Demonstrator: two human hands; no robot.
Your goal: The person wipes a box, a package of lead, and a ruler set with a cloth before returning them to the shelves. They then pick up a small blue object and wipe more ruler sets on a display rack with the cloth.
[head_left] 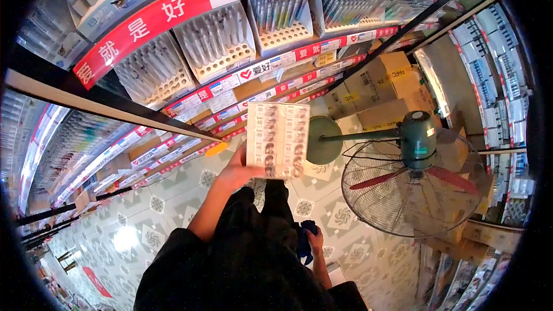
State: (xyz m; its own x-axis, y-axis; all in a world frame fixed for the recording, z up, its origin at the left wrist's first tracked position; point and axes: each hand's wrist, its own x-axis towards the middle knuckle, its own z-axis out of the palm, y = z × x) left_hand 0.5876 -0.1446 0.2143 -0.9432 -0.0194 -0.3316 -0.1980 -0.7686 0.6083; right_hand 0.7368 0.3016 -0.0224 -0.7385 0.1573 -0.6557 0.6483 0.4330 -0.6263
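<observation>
Left hand (233, 168) partly curled, clamped on the lower left edge of a printed carton (279, 138); a digit lies over the bottom of the printed face. Can't tell how far the other fingers reach behind. Right hand (315, 241) is down by my side, fingers bent round a bunched dark blue cloth (304, 242), or what looks like one; can't tell how tight.

Carton's out in front of me, over the tiled floor (173, 201), below the pen display trays (283, 39) in view. Two columns of pictures on its face, print too blurred to read.

Risks, my read: single grip at one low corner, so if the carton is heavy or top-loaded it could twist or slip. Right hand is busy with the cloth, so a save would be slow. Pedestal fan (417, 144) is close on my right; a wide swing could clip its pole (368, 135) or guard. Cardboard boxes (391, 78) behind it tighten that side too.
</observation>
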